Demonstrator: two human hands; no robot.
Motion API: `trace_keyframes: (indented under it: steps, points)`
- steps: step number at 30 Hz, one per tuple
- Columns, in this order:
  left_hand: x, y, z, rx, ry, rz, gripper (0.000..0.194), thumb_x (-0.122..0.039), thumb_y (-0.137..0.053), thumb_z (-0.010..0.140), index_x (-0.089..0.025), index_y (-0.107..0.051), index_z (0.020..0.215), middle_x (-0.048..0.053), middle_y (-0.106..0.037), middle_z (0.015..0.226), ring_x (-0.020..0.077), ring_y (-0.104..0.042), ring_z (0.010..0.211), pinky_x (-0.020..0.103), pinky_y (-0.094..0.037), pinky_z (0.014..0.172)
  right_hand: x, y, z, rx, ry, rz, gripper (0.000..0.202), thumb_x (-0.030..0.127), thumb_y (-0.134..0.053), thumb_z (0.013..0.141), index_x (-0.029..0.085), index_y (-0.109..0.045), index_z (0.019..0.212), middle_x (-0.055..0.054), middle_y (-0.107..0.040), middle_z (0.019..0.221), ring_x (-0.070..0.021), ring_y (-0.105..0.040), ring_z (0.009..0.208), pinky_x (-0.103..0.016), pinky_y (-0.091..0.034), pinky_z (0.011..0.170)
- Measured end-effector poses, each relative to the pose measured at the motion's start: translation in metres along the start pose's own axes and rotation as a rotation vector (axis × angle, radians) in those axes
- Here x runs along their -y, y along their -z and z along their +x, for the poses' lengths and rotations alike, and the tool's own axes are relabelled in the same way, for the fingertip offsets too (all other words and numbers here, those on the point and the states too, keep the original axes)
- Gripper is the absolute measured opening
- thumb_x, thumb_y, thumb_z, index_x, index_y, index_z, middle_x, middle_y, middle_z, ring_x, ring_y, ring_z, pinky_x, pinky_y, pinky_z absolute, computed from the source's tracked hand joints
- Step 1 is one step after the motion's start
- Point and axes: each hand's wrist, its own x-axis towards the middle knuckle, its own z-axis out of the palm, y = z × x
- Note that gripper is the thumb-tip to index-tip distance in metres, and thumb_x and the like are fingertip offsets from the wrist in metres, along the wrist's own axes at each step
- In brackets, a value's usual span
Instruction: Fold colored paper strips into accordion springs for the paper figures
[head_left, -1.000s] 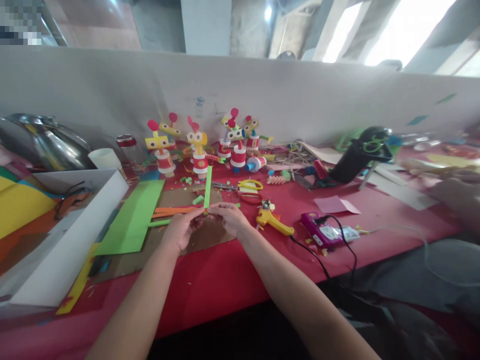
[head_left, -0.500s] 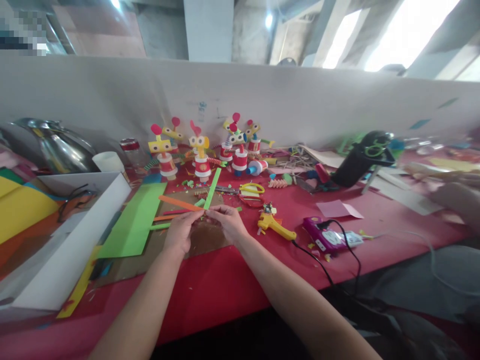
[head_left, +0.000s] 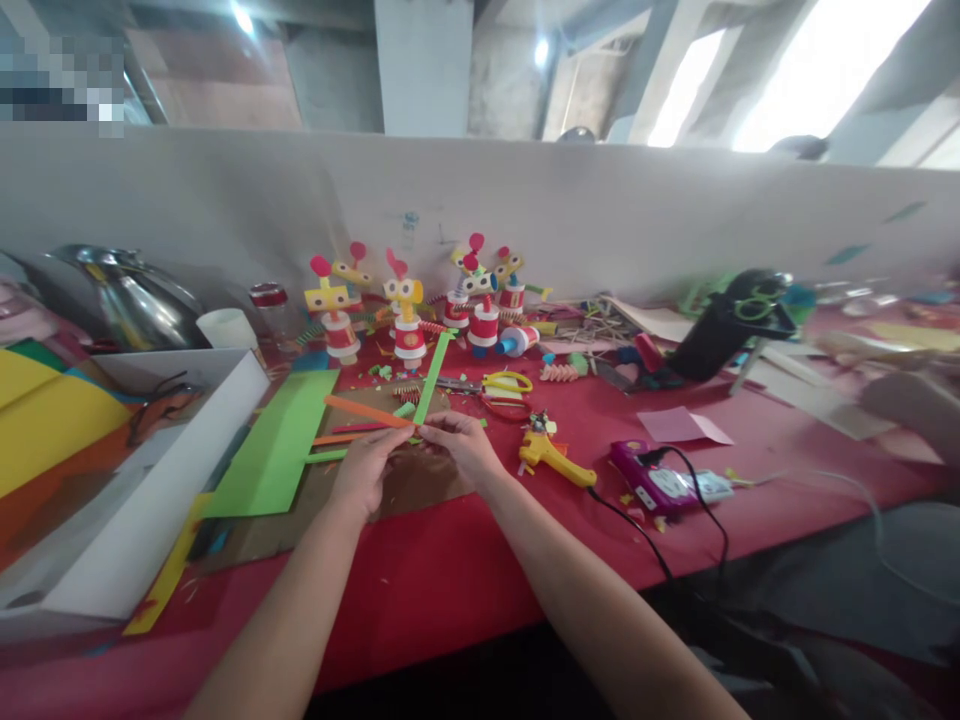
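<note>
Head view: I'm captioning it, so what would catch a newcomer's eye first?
Probably the red-and-white cup figures, grouped towards the back of the red table. Next, the long green paper strip and orange paper strip meeting at the hands, then the yellow plastic glue gun to their right.

Head-height view, forward and down over tabletop (head_left: 450,560).

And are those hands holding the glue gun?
No, the glue gun lies on the red table, and the left hand and right hand pinch paper strips.
</note>
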Motion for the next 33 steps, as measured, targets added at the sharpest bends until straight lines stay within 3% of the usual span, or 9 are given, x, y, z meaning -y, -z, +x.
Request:
trace_keyframes:
  steps: [4, 7, 14, 27, 33]
  points:
    - [0.000, 0.000, 0.001, -0.040, 0.039, 0.023, 0.027, -0.028, -0.081, 0.051, -0.014, -0.072, 0.072, 0.005, -0.071, 0.067, 0.0138, -0.063, 0.061, 0.022, -0.042, 0.053, 0.000, 0.005, 0.003, -0.036, 0.029, -0.121, 0.020, 0.032, -0.077, 0.060, 0.017, -0.071, 0.072, 0.001, -0.064, 0.059, -0.0084, -0.053, 0.052, -0.021, -0.040, 0.051]
    - [0.001, 0.001, 0.002, 0.011, 0.065, 0.011, 0.023, -0.026, -0.080, 0.054, -0.013, -0.071, 0.071, 0.006, -0.070, 0.067, 0.0132, -0.064, 0.063, 0.021, -0.043, 0.054, -0.005, 0.010, 0.006, -0.050, -0.033, 0.021, 0.019, 0.030, -0.076, 0.060, 0.018, -0.070, 0.073, 0.003, -0.062, 0.059, -0.0074, -0.053, 0.052, -0.020, -0.041, 0.051]
    - [-0.005, 0.001, 0.000, 0.106, 0.074, -0.045, 0.012, -0.016, -0.077, 0.057, -0.012, -0.069, 0.066, 0.002, -0.068, 0.064, 0.0100, -0.064, 0.061, 0.018, -0.048, 0.059, -0.006, 0.009, 0.005, 0.089, -0.200, 0.237, 0.027, 0.028, -0.079, 0.058, 0.017, -0.068, 0.079, 0.001, -0.066, 0.066, -0.0084, -0.059, 0.057, -0.018, -0.043, 0.051]
    - [-0.008, 0.003, 0.000, 0.060, 0.109, -0.044, 0.011, -0.010, -0.077, 0.054, -0.009, -0.072, 0.064, 0.006, -0.070, 0.065, 0.0109, -0.063, 0.061, 0.022, -0.053, 0.069, -0.010, 0.010, 0.002, 0.152, -0.173, 0.116, 0.025, 0.033, -0.080, 0.062, 0.019, -0.066, 0.077, 0.005, -0.061, 0.067, -0.0052, -0.056, 0.059, -0.017, -0.041, 0.056]
    - [-0.005, 0.004, 0.001, 0.081, 0.103, -0.036, 0.013, -0.010, -0.078, 0.054, -0.009, -0.072, 0.066, 0.005, -0.071, 0.064, 0.0123, -0.064, 0.063, 0.023, -0.053, 0.072, -0.009, 0.008, 0.002, 0.138, -0.052, 0.010, 0.026, 0.035, -0.080, 0.061, 0.018, -0.066, 0.076, 0.004, -0.060, 0.068, -0.0072, -0.054, 0.060, -0.020, -0.040, 0.057]
